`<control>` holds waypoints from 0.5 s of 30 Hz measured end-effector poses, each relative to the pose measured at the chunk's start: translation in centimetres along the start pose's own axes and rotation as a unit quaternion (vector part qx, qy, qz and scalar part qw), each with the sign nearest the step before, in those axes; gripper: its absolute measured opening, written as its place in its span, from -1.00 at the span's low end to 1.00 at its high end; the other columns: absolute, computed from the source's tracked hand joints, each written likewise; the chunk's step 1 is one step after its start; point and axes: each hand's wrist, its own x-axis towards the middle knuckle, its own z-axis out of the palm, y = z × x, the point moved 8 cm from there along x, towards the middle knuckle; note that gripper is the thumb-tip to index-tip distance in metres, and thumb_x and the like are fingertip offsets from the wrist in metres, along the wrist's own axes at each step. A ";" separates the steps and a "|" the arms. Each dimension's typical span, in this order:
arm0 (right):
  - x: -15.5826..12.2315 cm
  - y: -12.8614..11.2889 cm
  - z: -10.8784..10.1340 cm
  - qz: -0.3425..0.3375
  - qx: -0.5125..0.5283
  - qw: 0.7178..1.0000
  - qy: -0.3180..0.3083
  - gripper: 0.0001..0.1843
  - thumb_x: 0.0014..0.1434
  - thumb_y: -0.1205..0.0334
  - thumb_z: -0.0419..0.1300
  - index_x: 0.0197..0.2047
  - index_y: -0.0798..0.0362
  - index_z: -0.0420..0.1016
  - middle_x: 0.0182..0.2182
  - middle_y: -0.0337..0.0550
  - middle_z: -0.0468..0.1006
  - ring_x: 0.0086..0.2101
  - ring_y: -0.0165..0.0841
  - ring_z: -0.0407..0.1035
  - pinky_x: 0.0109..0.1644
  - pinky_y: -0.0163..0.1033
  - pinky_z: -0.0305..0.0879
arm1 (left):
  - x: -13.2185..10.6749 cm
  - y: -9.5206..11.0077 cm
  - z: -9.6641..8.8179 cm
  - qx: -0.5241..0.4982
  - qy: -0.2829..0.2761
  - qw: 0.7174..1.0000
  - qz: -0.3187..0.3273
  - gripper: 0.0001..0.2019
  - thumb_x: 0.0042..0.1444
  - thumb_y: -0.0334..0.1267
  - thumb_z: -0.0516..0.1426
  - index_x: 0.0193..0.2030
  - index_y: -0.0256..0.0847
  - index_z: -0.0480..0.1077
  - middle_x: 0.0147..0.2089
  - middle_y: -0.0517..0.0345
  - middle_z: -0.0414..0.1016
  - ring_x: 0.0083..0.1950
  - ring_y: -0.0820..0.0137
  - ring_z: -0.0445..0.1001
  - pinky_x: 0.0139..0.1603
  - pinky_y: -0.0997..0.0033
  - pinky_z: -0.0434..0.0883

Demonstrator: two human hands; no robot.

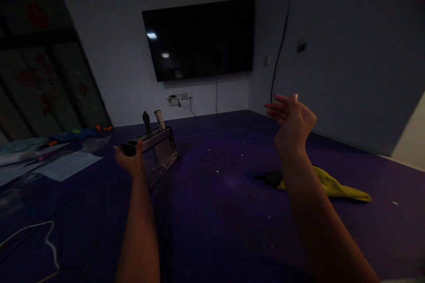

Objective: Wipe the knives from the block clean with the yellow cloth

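The room is dim. My left hand [130, 158] is stretched forward, closed round a small dark object [129, 147] that I cannot name. Just beyond it stands a clear-sided box [160, 154] on the purple floor, with two upright handle-like pieces [153, 122] sticking out of its top. My right hand [292, 119] is raised in the air at the right, fingers spread and pointing left, holding nothing. Below my right forearm a yellow cloth [335, 185] lies on the floor with a dark item [270, 178] at its left end.
A black wall-mounted screen [201, 39] hangs ahead, with sockets and cables [181, 98] below it. Papers [68, 164], plastic bags and coloured bits lie at the left. A white cord [40, 234] curls at the lower left. Dark patterned panels [43, 70] lean at the left wall.
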 end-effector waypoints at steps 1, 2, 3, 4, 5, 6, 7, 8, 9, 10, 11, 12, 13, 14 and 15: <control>-0.1 -1.3 0.2 -0.017 0.009 1.000 -0.003 -0.54 0.16 -0.09 -0.04 -0.37 0.10 0.48 -0.54 -0.15 0.49 -0.54 -0.41 0.38 -0.46 -0.28 0.28 | 0.0 1.0 -0.4 0.023 0.016 0.999 0.025 -0.24 -0.21 0.01 0.24 0.10 -0.36 0.16 0.16 -0.27 0.18 0.24 0.03 0.09 0.23 0.01 0.00; -0.2 -2.3 0.5 -0.029 0.015 0.999 -0.007 -0.52 0.17 -0.09 -0.06 -0.39 0.10 0.48 -0.56 -0.15 0.47 -0.56 -0.41 0.37 -0.49 -0.29 0.26 | -0.1 2.1 -0.7 0.038 0.030 0.998 0.047 -0.24 -0.19 0.01 0.23 0.12 -0.37 0.14 0.18 -0.29 0.15 0.25 0.03 0.07 0.24 0.01 -0.03; -0.3 -2.9 0.8 -0.036 0.014 0.999 -0.014 -0.50 0.18 -0.10 -0.08 -0.41 0.11 0.48 -0.59 -0.15 0.45 -0.59 -0.42 0.35 -0.52 -0.30 0.23 | -0.1 3.3 -0.9 0.041 0.039 0.996 0.066 -0.27 -0.15 0.02 0.21 0.11 -0.37 0.14 0.17 -0.28 0.16 0.24 0.05 0.08 0.23 0.02 -0.03; -0.5 -3.1 1.2 -0.040 0.004 0.999 -0.026 -0.48 0.18 -0.12 -0.09 -0.43 0.10 0.47 -0.63 -0.17 0.43 -0.62 -0.44 0.31 -0.56 -0.32 0.19 | -0.2 4.6 -1.1 0.040 0.045 0.995 0.084 -0.31 -0.12 0.02 0.19 0.09 -0.36 0.17 0.14 -0.26 0.19 0.21 0.08 0.11 0.21 0.05 0.01; -0.7 -2.9 1.6 -0.042 -0.017 0.998 -0.040 -0.47 0.17 -0.14 -0.10 -0.46 0.10 0.46 -0.67 -0.21 0.38 -0.66 -0.47 0.25 -0.59 -0.34 0.13 | -0.4 5.9 -1.1 0.038 0.045 0.993 0.102 -0.38 -0.10 0.03 0.17 0.03 -0.35 0.22 0.08 -0.22 0.25 0.16 0.11 0.17 0.18 0.09 0.06; -1.0 -2.4 1.9 -0.044 -0.051 0.996 -0.058 -0.45 0.16 -0.16 -0.09 -0.51 0.09 0.43 -0.71 -0.25 0.31 -0.70 -0.49 0.18 -0.62 -0.35 0.06 | -0.6 7.1 -1.1 0.037 0.040 0.992 0.116 -0.48 -0.07 0.02 0.15 -0.06 -0.33 0.28 -0.01 -0.16 0.32 0.09 0.15 0.24 0.13 0.14 0.12; -1.4 -1.5 2.1 -0.046 -0.097 0.991 -0.078 -0.44 0.14 -0.19 -0.07 -0.58 0.08 0.39 -0.75 -0.30 0.23 -0.72 -0.51 0.10 -0.64 -0.36 -0.02 | -0.8 8.2 -0.9 0.038 0.030 0.992 0.120 -0.58 -0.04 0.02 0.13 -0.18 -0.31 0.32 -0.13 -0.09 0.37 -0.02 0.20 0.31 0.05 0.20 0.19; -1.9 -0.5 2.2 -0.051 -0.154 0.982 -0.095 -0.43 0.11 -0.21 -0.05 -0.67 0.07 0.30 -0.78 -0.33 0.13 -0.73 -0.53 0.03 -0.64 -0.35 -0.09 | -1.1 9.0 -0.7 0.042 0.015 0.992 0.118 -0.66 -0.01 0.01 0.10 -0.31 -0.28 0.33 -0.28 0.00 0.38 -0.16 0.26 0.34 -0.05 0.26 0.23; -2.5 0.8 2.1 -0.058 -0.219 0.967 -0.118 -0.40 0.09 -0.24 -0.03 -0.74 0.05 0.18 -0.79 -0.35 0.05 -0.72 -0.53 -0.03 -0.63 -0.34 -0.14 | -1.5 9.7 -0.3 0.048 -0.003 0.992 0.114 -0.69 0.03 0.00 0.07 -0.45 -0.25 0.30 -0.41 0.08 0.34 -0.28 0.32 0.33 -0.14 0.32 0.25; -3.2 2.2 1.8 -0.061 -0.282 0.946 -0.147 -0.36 0.09 -0.26 -0.07 -0.77 0.04 0.07 -0.80 -0.34 0.00 -0.72 -0.53 -0.06 -0.62 -0.32 -0.18 | -1.9 10.2 0.2 0.054 -0.026 0.992 0.112 -0.66 0.06 -0.01 0.04 -0.55 -0.23 0.25 -0.52 0.15 0.28 -0.38 0.37 0.30 -0.22 0.37 0.23; -4.2 3.8 1.5 -0.061 -0.336 0.920 -0.190 -0.34 0.09 -0.28 -0.11 -0.79 0.03 0.01 -0.81 -0.33 -0.02 -0.72 -0.52 -0.06 -0.60 -0.31 -0.20 | -2.3 10.6 0.8 0.059 -0.052 0.991 0.112 -0.63 0.08 -0.02 0.02 -0.62 -0.21 0.19 -0.59 0.19 0.21 -0.44 0.41 0.25 -0.28 0.41 0.21; -5.2 5.5 1.1 -0.059 -0.380 0.892 -0.237 -0.33 0.10 -0.29 -0.14 -0.80 0.03 -0.01 -0.81 -0.31 0.01 -0.72 -0.51 -0.03 -0.59 -0.30 -0.19 | -2.8 11.0 1.4 0.064 -0.082 0.988 0.116 -0.61 0.08 -0.03 0.01 -0.66 -0.20 0.14 -0.62 0.21 0.16 -0.48 0.42 0.22 -0.33 0.43 0.17; -6.3 7.0 0.3 -0.060 -0.423 0.861 -0.277 -0.32 0.12 -0.28 -0.18 -0.80 0.03 0.01 -0.81 -0.28 0.05 -0.72 -0.49 0.02 -0.58 -0.30 -0.16 | -3.2 11.2 2.2 0.068 -0.114 0.984 0.122 -0.60 0.08 -0.04 0.01 -0.68 -0.20 0.12 -0.65 0.22 0.14 -0.50 0.43 0.20 -0.37 0.44 0.14; -7.3 8.4 -0.7 -0.055 -0.466 0.828 -0.307 -0.33 0.14 -0.26 -0.21 -0.79 0.03 0.07 -0.81 -0.25 0.12 -0.70 -0.45 0.08 -0.57 -0.29 -0.14 | -3.7 11.3 3.0 0.072 -0.148 0.978 0.127 -0.59 0.08 -0.04 0.01 -0.70 -0.20 0.12 -0.67 0.22 0.13 -0.51 0.43 0.20 -0.40 0.44 0.11; -8.3 9.8 -1.7 -0.045 -0.503 0.792 -0.343 -0.34 0.17 -0.21 -0.22 -0.77 0.03 0.14 -0.79 -0.21 0.20 -0.68 -0.42 0.15 -0.56 -0.29 -0.11 | -4.1 11.2 3.8 0.076 -0.180 0.972 0.129 -0.58 0.07 -0.02 0.01 -0.70 -0.20 0.13 -0.68 0.21 0.13 -0.52 0.42 0.21 -0.43 0.44 0.09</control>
